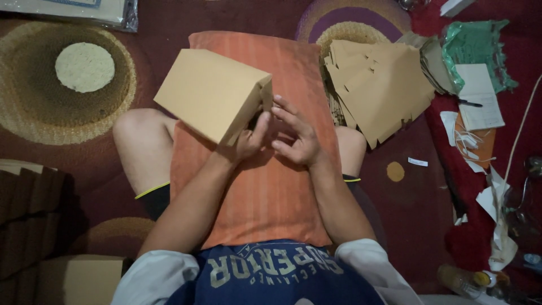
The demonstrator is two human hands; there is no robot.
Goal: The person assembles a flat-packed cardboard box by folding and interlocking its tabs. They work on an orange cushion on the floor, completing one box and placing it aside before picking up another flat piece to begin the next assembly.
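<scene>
On orange pillow (265, 192) across lap, person folding tan box (212, 101). Left hand (248, 141) propping box's open end, fingers tucked under edge, thumb up along it. Right hand (296, 135) hovering just beside, fingers spread, curled toward flap. Box tilting, resting on pillow's far left. Risk: loose grip letting box slide off; soft pillow giving under pressing, flap creasing crooked. Flat blanks (378, 90) stacking right.

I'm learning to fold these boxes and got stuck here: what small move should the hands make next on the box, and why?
Probably tuck the open end shut. The box rests tilted on the orange pillow, its near end still looks open, the left hand holds that end's lower corner and the right hand hovers beside it, fingers spread. The flap itself is too dark to see.
</scene>
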